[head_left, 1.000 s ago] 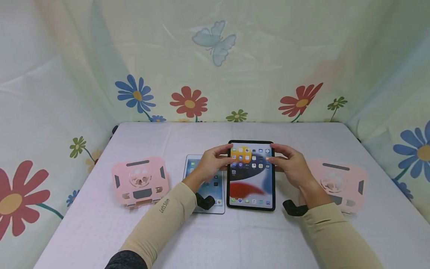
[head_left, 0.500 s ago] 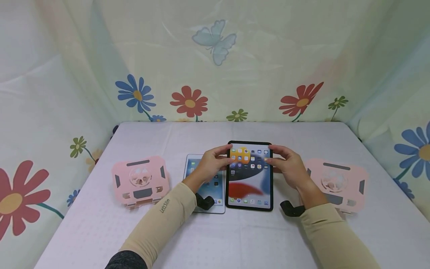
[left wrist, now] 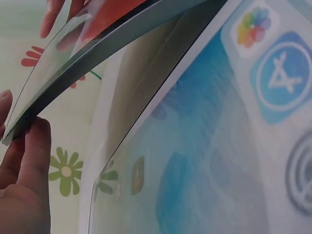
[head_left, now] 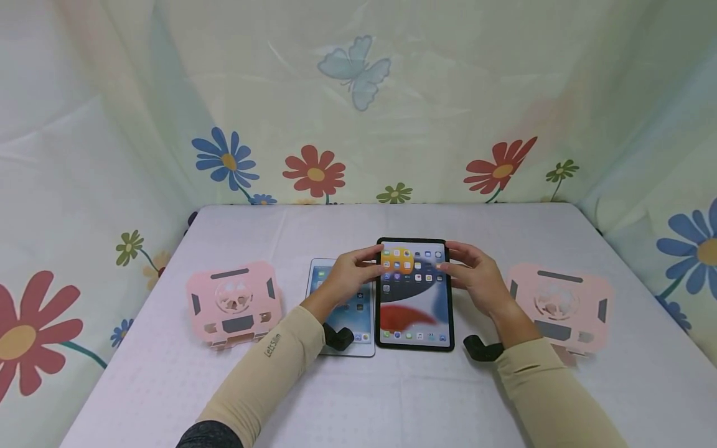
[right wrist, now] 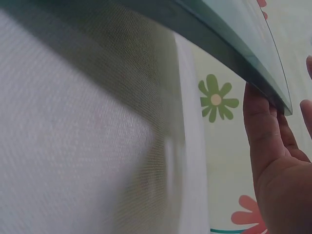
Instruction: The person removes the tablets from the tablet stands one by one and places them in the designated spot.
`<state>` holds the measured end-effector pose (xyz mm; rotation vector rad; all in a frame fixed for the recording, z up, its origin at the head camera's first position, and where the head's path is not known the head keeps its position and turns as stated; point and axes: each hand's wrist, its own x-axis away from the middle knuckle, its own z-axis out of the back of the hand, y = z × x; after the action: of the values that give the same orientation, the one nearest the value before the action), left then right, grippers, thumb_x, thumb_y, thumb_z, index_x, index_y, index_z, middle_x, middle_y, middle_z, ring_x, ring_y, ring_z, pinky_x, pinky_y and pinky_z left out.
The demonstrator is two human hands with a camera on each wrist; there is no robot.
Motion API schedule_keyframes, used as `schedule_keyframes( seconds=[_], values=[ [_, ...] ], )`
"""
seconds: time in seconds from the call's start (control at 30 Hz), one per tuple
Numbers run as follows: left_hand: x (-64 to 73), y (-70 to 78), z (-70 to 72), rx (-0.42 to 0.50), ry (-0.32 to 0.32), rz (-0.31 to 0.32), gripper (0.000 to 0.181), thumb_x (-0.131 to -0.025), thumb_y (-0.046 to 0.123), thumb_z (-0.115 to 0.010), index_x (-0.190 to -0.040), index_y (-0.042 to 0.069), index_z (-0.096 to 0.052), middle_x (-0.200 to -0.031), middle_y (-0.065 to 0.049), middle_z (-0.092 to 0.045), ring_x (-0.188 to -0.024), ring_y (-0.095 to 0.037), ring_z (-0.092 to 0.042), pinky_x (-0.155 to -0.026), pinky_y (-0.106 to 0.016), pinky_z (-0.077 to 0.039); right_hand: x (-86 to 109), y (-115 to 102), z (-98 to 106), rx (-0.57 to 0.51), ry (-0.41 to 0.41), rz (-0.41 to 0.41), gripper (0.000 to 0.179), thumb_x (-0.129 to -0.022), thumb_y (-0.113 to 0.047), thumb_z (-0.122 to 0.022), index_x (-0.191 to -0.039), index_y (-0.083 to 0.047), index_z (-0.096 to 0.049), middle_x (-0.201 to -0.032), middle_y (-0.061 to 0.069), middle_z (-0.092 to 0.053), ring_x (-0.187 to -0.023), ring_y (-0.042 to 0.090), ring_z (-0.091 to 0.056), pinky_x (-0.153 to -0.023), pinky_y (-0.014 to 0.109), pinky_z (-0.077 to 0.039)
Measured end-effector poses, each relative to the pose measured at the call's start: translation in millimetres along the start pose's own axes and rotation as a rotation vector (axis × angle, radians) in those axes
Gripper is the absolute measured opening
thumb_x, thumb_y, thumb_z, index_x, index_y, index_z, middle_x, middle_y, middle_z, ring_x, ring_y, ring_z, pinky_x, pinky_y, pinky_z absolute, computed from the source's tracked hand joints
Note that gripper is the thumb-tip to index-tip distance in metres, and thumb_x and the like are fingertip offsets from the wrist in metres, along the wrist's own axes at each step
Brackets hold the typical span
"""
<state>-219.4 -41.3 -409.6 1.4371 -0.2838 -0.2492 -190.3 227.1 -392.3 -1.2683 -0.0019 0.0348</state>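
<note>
Both hands hold a black-framed tablet by its two sides near the far end, its lit screen facing up. My left hand grips its left edge, thumb on the front and fingers beneath. On the right edge, my right hand pinches in the same way. The wrist views show the tablet's far end lifted off the cloth, with fingertips under it. A white tablet, its screen also lit, lies flat just left of it, partly covered by my left hand and wrist.
A pink tablet case with grey corner pads lies at the left. Another pink case lies at the right, partly behind my right wrist. White cloth covers the table; flowered curtains hang around its back and sides.
The black-framed tablet has shifted slightly left, closer to the white tablet, with both hands still on it. My right forearm has moved left along with it.
</note>
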Motion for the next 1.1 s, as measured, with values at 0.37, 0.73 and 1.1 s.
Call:
schedule_keyframes(
  seconds=[0.37,0.73,1.1],
  values=[
    [1.7,-0.7,-1.9,-0.134,0.033,0.009,0.056,-0.094,0.023,-0.072,-0.147,0.023,-0.054,-0.145,0.001,-0.054,-0.116,-0.016,-0.061,-0.096,-0.033,-0.052,3.9,1.7,-2.2,0.082,0.003,-0.022,0.062,-0.099,-0.026,-0.065,-0.152,-0.006,-0.040,-0.148,0.023,-0.046,-0.121,0.037,-0.058,-0.092,0.033,-0.053],
    [0.8,-4.3,-0.7,-0.183,0.057,0.028,0.053,-0.093,0.023,-0.074,-0.144,0.022,-0.057,-0.142,0.001,-0.057,-0.118,-0.017,-0.061,-0.101,-0.036,-0.049,6.7,4.0,-3.8,0.111,-0.010,-0.038,0.061,-0.100,-0.022,-0.064,-0.151,0.000,-0.039,-0.147,0.026,-0.045,-0.128,0.038,-0.052,-0.102,0.045,-0.045],
    [1.8,-6.8,-3.6,-0.209,0.042,0.067,0.055,-0.094,0.023,-0.072,-0.147,0.020,-0.054,-0.147,0.000,-0.053,-0.124,-0.019,-0.056,-0.105,-0.038,-0.045,11.3,7.6,-7.6,0.150,-0.014,-0.066,0.062,-0.098,-0.022,-0.065,-0.150,0.002,-0.040,-0.148,0.027,-0.045,-0.134,0.041,-0.045,-0.107,0.051,-0.041]
  ],
)
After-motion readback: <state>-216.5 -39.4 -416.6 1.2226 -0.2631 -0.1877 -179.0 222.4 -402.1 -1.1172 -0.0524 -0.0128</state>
